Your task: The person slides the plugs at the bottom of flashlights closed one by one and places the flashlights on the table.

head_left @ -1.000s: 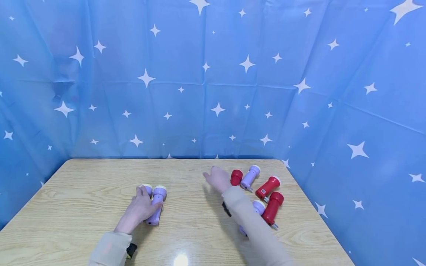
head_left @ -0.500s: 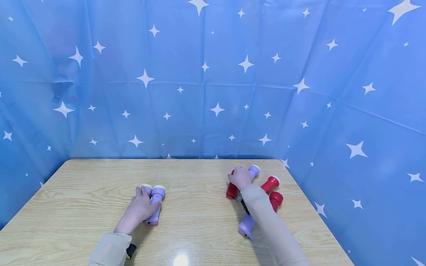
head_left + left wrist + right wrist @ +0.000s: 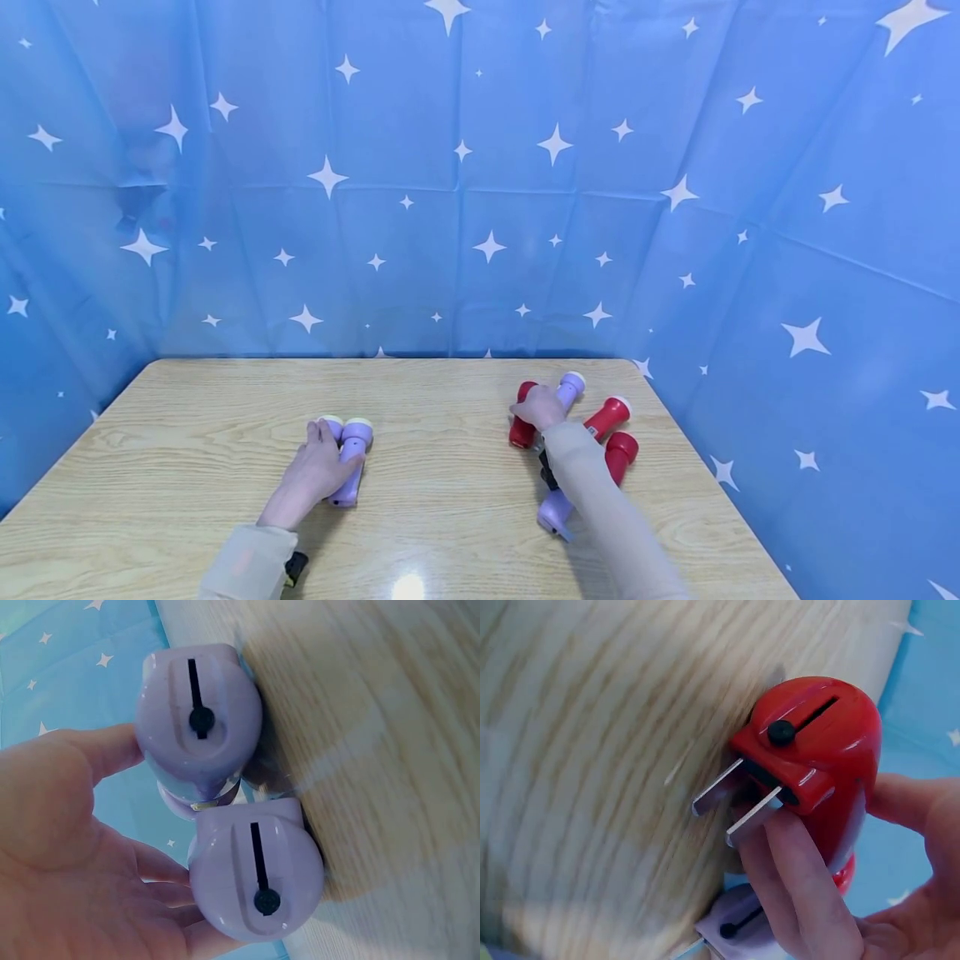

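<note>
Head view, right grip [image 3: 542, 408]: here's the change, I'm on it! A second ago I was out to the left; now I've come down over the red flashlight [image 3: 521, 432], far right on the desk [image 3: 442, 467].
Head view, what it means: reach made, I judge, and handling begun. Against half a second ago the flashlight lies about where it was; my hand sits a touch lower, baring more of its head.
Head view, neighbours: a lavender neighbour [image 3: 572, 385] just to the right, then the rear red one [image 3: 611, 411] and the front red one [image 3: 621, 450].
Head view, left grip [image 3: 318, 462]: no move at all, same spot through all three frames, over the left lavender flashlight [image 3: 332, 426] and the right lavender flashlight [image 3: 350, 456].
Left wrist view, lavender ends: thumb on one, fingers round the other, grip spread wide to hold both.
Right wrist view, red end: narrow hold, thumb opposite fingers, two metal prongs [image 3: 754, 817] jutting past my fingers!
</note>
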Available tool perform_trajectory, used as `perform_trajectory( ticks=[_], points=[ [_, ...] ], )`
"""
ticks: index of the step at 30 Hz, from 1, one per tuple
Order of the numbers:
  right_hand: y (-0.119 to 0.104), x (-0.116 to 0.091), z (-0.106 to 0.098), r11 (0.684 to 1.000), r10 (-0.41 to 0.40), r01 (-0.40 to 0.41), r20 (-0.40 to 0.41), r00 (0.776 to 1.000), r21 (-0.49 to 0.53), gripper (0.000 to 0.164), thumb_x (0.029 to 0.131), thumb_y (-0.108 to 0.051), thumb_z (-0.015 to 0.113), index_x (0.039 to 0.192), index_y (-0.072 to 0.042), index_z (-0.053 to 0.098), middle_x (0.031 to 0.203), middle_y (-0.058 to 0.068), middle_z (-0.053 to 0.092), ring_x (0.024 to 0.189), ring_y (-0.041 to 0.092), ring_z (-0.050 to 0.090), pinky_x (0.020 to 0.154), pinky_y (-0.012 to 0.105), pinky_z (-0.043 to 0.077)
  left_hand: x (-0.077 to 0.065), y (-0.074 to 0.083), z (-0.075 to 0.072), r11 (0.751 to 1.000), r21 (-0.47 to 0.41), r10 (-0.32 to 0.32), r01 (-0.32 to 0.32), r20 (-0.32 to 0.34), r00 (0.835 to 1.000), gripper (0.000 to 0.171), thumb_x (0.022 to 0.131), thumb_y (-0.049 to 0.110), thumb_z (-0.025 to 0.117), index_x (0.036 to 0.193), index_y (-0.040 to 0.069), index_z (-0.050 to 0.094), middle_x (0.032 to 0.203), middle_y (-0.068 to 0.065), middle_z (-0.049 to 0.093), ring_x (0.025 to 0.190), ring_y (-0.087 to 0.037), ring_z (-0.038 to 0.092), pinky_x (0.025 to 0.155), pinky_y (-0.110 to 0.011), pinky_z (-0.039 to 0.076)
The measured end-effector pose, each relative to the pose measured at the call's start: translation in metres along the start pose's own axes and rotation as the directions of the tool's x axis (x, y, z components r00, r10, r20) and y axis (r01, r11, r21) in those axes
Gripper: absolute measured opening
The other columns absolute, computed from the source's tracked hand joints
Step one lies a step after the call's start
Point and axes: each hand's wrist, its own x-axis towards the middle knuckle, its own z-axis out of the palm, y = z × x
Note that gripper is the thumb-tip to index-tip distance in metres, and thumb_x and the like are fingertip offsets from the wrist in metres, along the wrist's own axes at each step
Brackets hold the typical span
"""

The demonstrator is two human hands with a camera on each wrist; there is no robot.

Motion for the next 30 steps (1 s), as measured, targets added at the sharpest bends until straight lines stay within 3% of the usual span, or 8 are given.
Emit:
perform_trajectory(
  ticks=[13, 18, 21, 30],
  points=[
    [0.000, 0.001, 0.006, 0.990, 0.036, -0.035, -0.001, 0.999, 0.139, 0.035, 0.085, -0.029, 0.066, 0.099, 0.003, 0.061, 0.093, 0.015, 0.057, 0.076, 0.022, 0.055, 0.059, 0.024, 0.045, -0.001, 0.000, 0.001, 1.000, -0.001, 0.009, -0.009, -0.004, 1.000, 0.088, 0.094, 0.033, 0.053, 0.139, -0.025, 0.004, 0.144, -0.048, 0.005, 0.124, -0.063, 0.032, 0.096, -0.063, 0.039],
    [-0.003, -0.003, 0.009, 0.972, 0.045, -0.047, 0.016, 0.999, 0.230, 0.036, 0.086, -0.027, 0.065, 0.104, 0.004, 0.057, 0.088, 0.014, 0.057, 0.069, 0.020, 0.056, 0.052, 0.022, 0.045, -0.001, 0.001, 0.001, 1.000, -0.002, 0.006, -0.006, -0.004, 1.000, 0.088, 0.094, 0.034, 0.053, 0.140, -0.024, 0.003, 0.144, -0.048, 0.004, 0.126, -0.063, 0.030, 0.098, -0.064, 0.038],
    [-0.007, -0.006, 0.009, 0.973, 0.035, -0.034, 0.000, 0.999, 0.230, 0.040, 0.085, -0.028, 0.066, 0.106, 0.005, 0.055, 0.087, 0.014, 0.057, 0.068, 0.020, 0.056, 0.051, 0.022, 0.045, -0.001, 0.000, 0.000, 1.000, -0.004, 0.006, -0.006, -0.009, 1.000, 0.088, 0.094, 0.033, 0.052, 0.140, -0.024, 0.003, 0.144, -0.048, 0.003, 0.127, -0.063, 0.027, 0.099, -0.064, 0.036],
    [-0.017, -0.017, 0.010, 0.968, 0.027, -0.011, -0.057, 0.998, 0.252, 0.055, 0.083, -0.033, 0.068, 0.113, 0.009, 0.048, 0.097, 0.022, 0.062, 0.078, 0.025, 0.061, 0.062, 0.031, 0.056, -0.002, 0.004, 0.002, 0.998, 0.028, 0.053, -0.052, -0.058, 0.997, 0.081, 0.093, 0.029, 0.054, 0.139, -0.025, 0.013, 0.144, -0.047, 0.011, 0.129, -0.064, 0.023, 0.101, -0.067, 0.033]
  ],
)
